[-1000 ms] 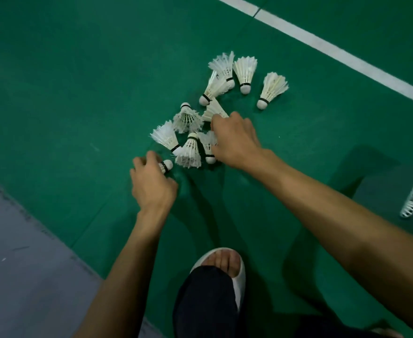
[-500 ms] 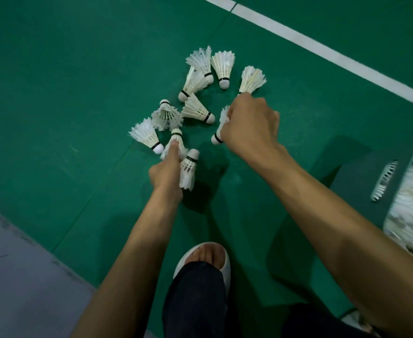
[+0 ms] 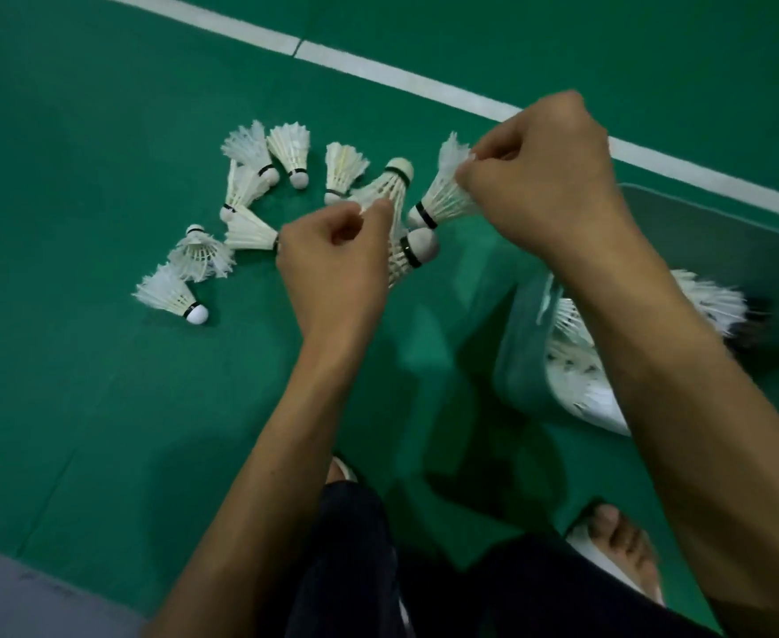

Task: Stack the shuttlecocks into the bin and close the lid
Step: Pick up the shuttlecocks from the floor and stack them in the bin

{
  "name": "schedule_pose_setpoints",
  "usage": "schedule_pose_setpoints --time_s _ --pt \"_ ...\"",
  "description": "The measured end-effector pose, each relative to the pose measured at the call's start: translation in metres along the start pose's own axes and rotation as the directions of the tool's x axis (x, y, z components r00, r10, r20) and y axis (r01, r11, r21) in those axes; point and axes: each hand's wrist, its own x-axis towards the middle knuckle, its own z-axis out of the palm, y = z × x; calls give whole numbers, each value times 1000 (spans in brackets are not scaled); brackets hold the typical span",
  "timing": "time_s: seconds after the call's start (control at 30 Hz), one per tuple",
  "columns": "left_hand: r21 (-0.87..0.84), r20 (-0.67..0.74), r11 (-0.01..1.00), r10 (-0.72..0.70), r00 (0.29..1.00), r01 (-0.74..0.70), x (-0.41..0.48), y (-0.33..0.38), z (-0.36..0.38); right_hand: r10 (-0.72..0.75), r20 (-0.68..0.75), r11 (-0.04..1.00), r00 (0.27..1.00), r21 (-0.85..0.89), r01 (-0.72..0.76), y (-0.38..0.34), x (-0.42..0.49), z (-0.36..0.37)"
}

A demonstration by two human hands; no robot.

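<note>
Several white feather shuttlecocks [image 3: 249,177] lie loose on the green court floor, left of centre. My left hand [image 3: 337,264] is lifted above the floor and grips two shuttlecocks [image 3: 390,191] by their feathers, one cork pointing up, the other cork [image 3: 420,246] sticking out to the right. My right hand [image 3: 539,177] pinches another shuttlecock [image 3: 443,195] by its skirt, cork down-left. The translucent bin [image 3: 521,343] stands at the right under my right forearm, with white shuttlecocks [image 3: 576,361] inside. Its lid [image 3: 710,241] stands open behind it.
A white court line [image 3: 378,73] runs diagonally across the far floor. My two feet in white sandals [image 3: 622,554] stand at the bottom, dark trousers beside them. A grey floor strip [image 3: 10,591] lies at the bottom left.
Both hands have risen off the floor with shuttlecocks in them and shifted right. The view has swung right, bringing the bin and its open lid into sight.
</note>
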Motion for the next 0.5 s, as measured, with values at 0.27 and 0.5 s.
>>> schedule_pose_setpoints --time_s 0.27,0.5 --pt "64 339 959 238 910 -274 -74 70 113 316 -222 948 923 123 -295 139 -52 -132" --pt "185 436 926 222 872 -328 -115 54 167 625 -243 769 742 28 -639 264 -81 -135"
